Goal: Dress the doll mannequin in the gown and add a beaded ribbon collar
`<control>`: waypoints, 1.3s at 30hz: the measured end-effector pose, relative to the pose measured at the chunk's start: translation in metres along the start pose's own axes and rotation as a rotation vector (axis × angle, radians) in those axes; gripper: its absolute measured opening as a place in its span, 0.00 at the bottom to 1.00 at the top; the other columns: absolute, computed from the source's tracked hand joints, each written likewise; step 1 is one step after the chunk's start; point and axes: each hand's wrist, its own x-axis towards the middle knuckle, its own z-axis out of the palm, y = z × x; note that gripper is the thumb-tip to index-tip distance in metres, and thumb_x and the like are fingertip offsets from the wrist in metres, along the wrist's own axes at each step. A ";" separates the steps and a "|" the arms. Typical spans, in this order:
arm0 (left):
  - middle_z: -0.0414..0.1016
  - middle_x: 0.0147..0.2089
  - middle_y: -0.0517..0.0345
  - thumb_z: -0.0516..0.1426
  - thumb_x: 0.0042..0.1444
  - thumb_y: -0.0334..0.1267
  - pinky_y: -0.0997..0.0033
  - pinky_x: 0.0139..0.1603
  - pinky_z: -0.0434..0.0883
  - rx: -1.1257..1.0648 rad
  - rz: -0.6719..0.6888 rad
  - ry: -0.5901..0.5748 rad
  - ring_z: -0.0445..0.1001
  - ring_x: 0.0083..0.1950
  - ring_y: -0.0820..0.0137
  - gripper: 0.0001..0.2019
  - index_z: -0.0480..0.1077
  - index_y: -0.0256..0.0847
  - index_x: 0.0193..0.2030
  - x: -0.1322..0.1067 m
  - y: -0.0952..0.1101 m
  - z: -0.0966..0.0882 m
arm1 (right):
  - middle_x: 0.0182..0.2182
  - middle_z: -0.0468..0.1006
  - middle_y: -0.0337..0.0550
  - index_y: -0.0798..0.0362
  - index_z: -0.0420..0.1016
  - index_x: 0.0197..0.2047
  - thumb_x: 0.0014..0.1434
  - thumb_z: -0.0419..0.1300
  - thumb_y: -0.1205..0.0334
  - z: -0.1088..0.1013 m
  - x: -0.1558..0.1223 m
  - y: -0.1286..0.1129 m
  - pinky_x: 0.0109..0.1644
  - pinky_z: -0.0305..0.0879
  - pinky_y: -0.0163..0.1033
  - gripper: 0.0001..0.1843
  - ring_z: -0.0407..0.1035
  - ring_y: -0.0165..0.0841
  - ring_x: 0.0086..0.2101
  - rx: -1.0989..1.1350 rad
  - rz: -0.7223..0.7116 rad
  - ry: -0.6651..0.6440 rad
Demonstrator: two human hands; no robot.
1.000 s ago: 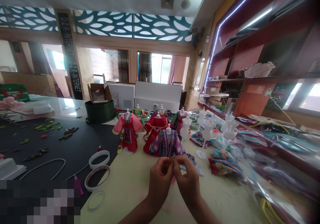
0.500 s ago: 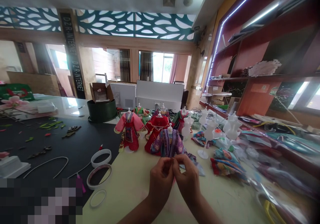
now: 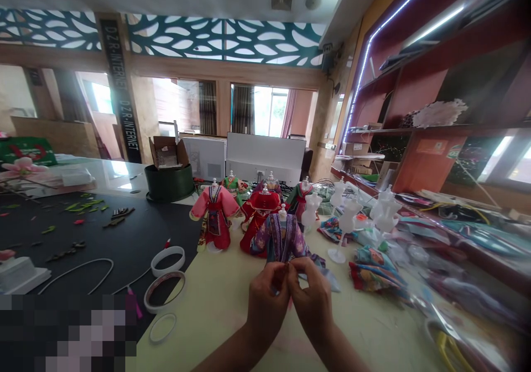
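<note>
My left hand (image 3: 269, 294) and my right hand (image 3: 310, 292) meet fingertip to fingertip, both pinched closed. What lies between the fingertips is too small and too covered to name; a bit of red shows just below them. Directly behind the hands stands a miniature purple robe (image 3: 284, 236) on a small white mannequin, its lower part hidden by my fingers. I cannot tell whether the fingers touch it. Behind it are a red doll dress (image 3: 262, 211) and, to the left, a pink and red doll dress (image 3: 214, 217), each on its own stand.
Bare white mini mannequins (image 3: 348, 217) stand at the right, beside patterned cloth pieces (image 3: 377, 269) and plastic bags. Yellow-handled scissors (image 3: 450, 350) lie near right. Tape rolls (image 3: 166, 292), a cable (image 3: 112, 269) and a green round tub (image 3: 169, 182) are on the left.
Almost nothing differs. Both hands keep their pinch in front of the purple robe, with only a very slight shift of the fingers.
</note>
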 end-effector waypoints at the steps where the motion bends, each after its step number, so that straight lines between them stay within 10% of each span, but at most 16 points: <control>1: 0.74 0.25 0.60 0.55 0.51 0.33 0.79 0.26 0.70 0.003 -0.001 0.000 0.72 0.24 0.74 0.03 0.68 0.39 0.32 0.000 0.000 0.000 | 0.22 0.69 0.40 0.55 0.68 0.29 0.57 0.52 0.67 0.000 0.000 0.000 0.30 0.63 0.33 0.07 0.65 0.30 0.24 -0.008 -0.003 -0.005; 39: 0.75 0.26 0.57 0.53 0.53 0.31 0.76 0.27 0.70 0.168 0.246 0.097 0.73 0.25 0.73 0.04 0.69 0.38 0.35 -0.003 -0.008 0.001 | 0.23 0.69 0.40 0.54 0.67 0.28 0.57 0.52 0.68 -0.001 0.002 -0.001 0.31 0.63 0.34 0.07 0.65 0.29 0.25 0.050 0.009 -0.037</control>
